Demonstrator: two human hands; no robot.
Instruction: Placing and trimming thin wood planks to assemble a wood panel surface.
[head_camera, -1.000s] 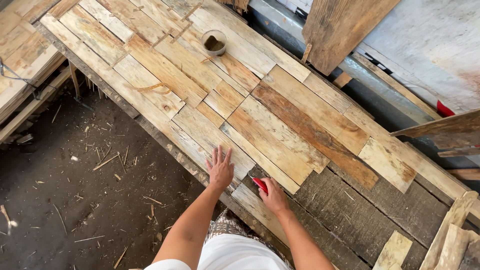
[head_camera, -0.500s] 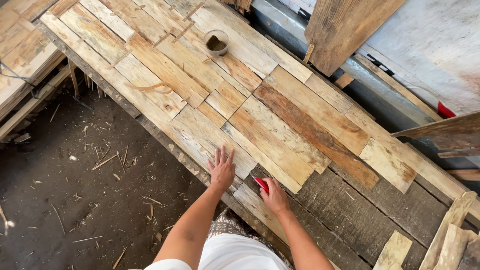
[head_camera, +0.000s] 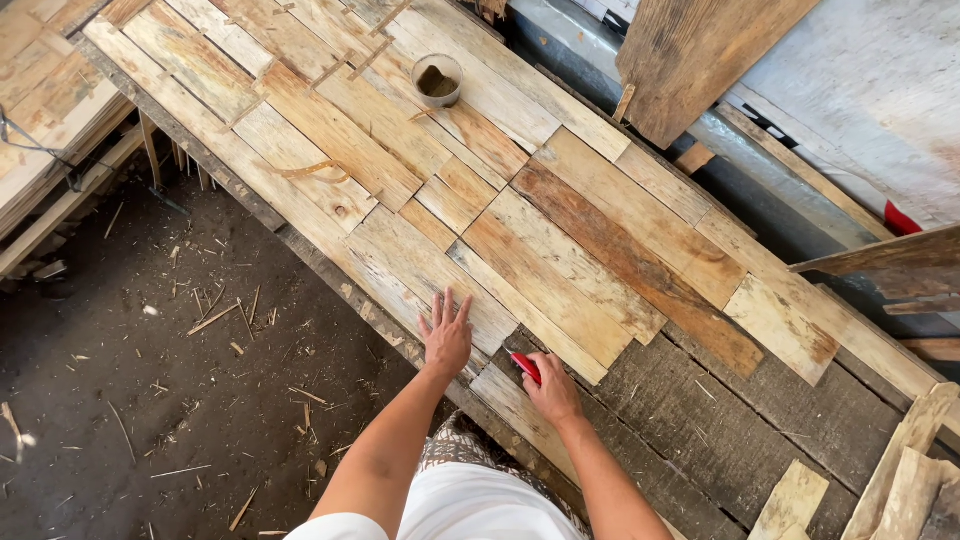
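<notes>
Both bare forearms are extending forward from the lower edge of the view, converging slightly. The left hand (head_camera: 447, 337) is lying palm down, fingers straight and fanned apart, wrist level. The right hand (head_camera: 551, 388) is sitting just beside it, lower in the view, fingers curling closed into a grip, knuckles facing up, wrist bending slightly inward.

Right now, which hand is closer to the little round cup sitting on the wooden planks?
Left. The left hand lies flat on the planks below the small round cup. The right hand, holding a red tool, sits lower and farther to the side.
</notes>
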